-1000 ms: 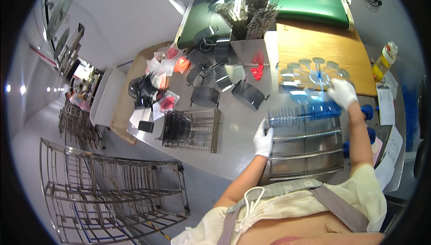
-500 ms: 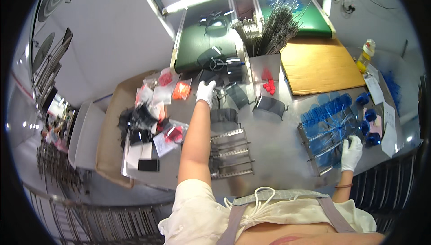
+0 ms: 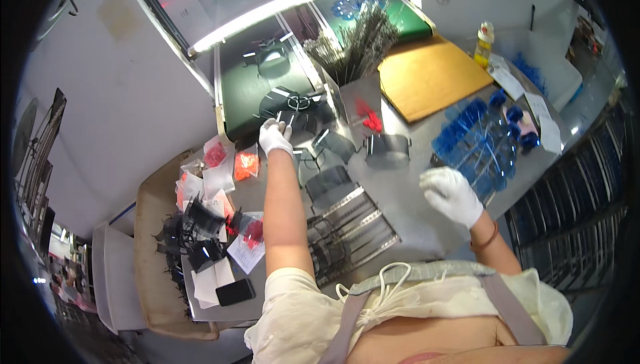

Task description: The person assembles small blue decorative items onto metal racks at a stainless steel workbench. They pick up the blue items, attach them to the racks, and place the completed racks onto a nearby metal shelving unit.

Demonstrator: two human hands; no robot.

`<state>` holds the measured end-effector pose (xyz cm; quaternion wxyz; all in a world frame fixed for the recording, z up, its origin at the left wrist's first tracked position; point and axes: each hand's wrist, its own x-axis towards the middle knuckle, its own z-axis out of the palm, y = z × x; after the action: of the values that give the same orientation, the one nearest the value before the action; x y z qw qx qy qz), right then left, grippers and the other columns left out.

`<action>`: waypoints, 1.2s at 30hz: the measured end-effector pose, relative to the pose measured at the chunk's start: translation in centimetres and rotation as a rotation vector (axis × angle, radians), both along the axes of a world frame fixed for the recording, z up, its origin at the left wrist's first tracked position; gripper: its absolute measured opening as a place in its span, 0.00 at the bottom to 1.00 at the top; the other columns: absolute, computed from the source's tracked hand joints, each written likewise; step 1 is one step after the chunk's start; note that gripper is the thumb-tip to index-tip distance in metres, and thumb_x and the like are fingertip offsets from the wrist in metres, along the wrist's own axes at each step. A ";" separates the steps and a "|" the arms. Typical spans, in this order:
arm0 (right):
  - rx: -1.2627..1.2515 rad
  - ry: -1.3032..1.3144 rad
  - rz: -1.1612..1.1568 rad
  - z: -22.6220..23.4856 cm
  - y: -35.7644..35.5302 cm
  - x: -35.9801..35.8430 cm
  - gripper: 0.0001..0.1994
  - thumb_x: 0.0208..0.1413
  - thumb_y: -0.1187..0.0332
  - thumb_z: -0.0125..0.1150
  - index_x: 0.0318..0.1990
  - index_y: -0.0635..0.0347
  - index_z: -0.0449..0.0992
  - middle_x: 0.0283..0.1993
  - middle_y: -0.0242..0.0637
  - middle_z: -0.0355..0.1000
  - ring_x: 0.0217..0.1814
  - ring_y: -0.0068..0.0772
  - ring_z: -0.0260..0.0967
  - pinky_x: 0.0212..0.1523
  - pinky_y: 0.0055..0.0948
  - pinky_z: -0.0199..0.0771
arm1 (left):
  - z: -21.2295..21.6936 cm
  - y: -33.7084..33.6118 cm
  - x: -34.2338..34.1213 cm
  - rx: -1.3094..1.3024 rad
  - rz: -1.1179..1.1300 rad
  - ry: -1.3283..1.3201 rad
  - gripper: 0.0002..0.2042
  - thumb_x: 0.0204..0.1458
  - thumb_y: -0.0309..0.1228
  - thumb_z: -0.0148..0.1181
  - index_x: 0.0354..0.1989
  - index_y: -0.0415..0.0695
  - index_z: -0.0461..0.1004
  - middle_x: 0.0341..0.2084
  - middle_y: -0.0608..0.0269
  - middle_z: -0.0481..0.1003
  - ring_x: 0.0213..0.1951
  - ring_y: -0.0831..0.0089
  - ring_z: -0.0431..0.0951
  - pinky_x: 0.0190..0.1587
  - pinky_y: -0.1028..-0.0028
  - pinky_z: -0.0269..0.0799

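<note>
My left hand (image 3: 274, 137), in a white glove, reaches far forward and closes its fingers on a dark curved plastic piece (image 3: 289, 120) at the front of a pile of such pieces. My right hand (image 3: 451, 194), also gloved, hovers over the steel table (image 3: 400, 197) with fingers loosely curled and nothing in it. It is just left of a stack of blue plastic parts (image 3: 475, 139). A metal wire rack (image 3: 350, 229) lies on the table between my arms. More dark curved pieces (image 3: 387, 150) stand near the rack.
Small bags of red and orange parts (image 3: 230, 164) and black parts (image 3: 193, 231) lie to the left, beside a black phone (image 3: 234, 291). A bundle of metal rods (image 3: 357, 47), a wooden board (image 3: 430, 74) and a yellow bottle (image 3: 485, 42) sit at the back. Wire racks (image 3: 567, 217) stand on the right.
My left hand has reached a little further and taken hold of a dark piece. My right hand has left the blue parts and moved left over the table.
</note>
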<state>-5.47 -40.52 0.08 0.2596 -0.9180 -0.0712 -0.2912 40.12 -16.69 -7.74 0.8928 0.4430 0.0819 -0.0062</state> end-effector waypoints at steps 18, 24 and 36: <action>0.077 0.226 0.150 -5.4 3.1 0.4 0.07 0.58 0.65 0.64 0.38 0.56 0.82 0.41 0.39 0.81 0.43 0.46 0.79 0.47 0.41 0.80 | -3.6 -6.3 1.5 -0.346 -0.223 0.445 0.07 0.62 0.41 0.62 0.43 0.54 0.78 0.36 0.68 0.79 0.32 0.71 0.77 0.25 0.74 0.71; 0.057 0.283 0.162 -5.7 3.1 -0.2 0.08 0.58 0.63 0.63 0.38 0.56 0.83 0.40 0.41 0.81 0.42 0.47 0.79 0.47 0.41 0.80 | -3.7 -3.4 1.3 0.205 -0.155 0.003 0.08 0.54 0.29 0.60 0.23 0.44 0.75 0.16 0.64 0.70 0.21 0.74 0.70 0.23 0.73 0.64; 0.057 0.218 0.145 -4.4 2.9 -1.0 0.08 0.59 0.62 0.63 0.36 0.56 0.82 0.37 0.41 0.80 0.40 0.49 0.78 0.44 0.42 0.79 | 2.0 -4.1 -0.6 0.530 -0.231 0.019 0.12 0.57 0.36 0.61 0.27 0.42 0.73 0.16 0.60 0.74 0.14 0.71 0.70 0.15 0.70 0.64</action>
<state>-6.43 -37.63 -4.29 0.3121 -0.9288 -0.1006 -0.1723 39.48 -20.82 -5.79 0.7384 0.6671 0.0379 -0.0905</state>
